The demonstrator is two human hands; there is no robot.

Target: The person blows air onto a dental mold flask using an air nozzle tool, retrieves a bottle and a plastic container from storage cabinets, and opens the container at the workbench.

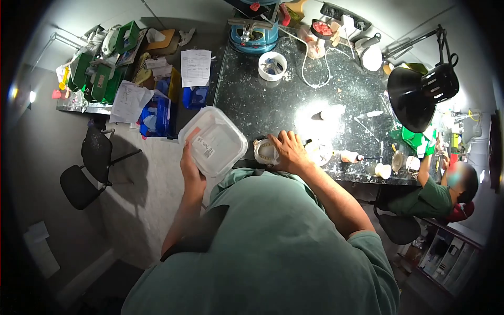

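Observation:
My left hand point(190, 167) is closed on the left edge of a translucent square plastic container point(218, 140), which bears a white label with handwriting and is held beside the bench's front edge. To the right of it, my right hand point(290, 152) rests over a pale, horseshoe-shaped dental model point(266, 151) on the dark speckled bench point(247, 105). Its fingers are bent onto the model's right side, and the fingertips partly hide that side.
A white tub point(272, 66) stands at the back beside a blue machine point(254, 34). A black lamp point(420, 97) hangs at the right, near a seated co-worker point(446, 194). Blue bins point(157, 115) and papers point(196, 68) lie left. A small bottle point(350, 156) is near the front edge.

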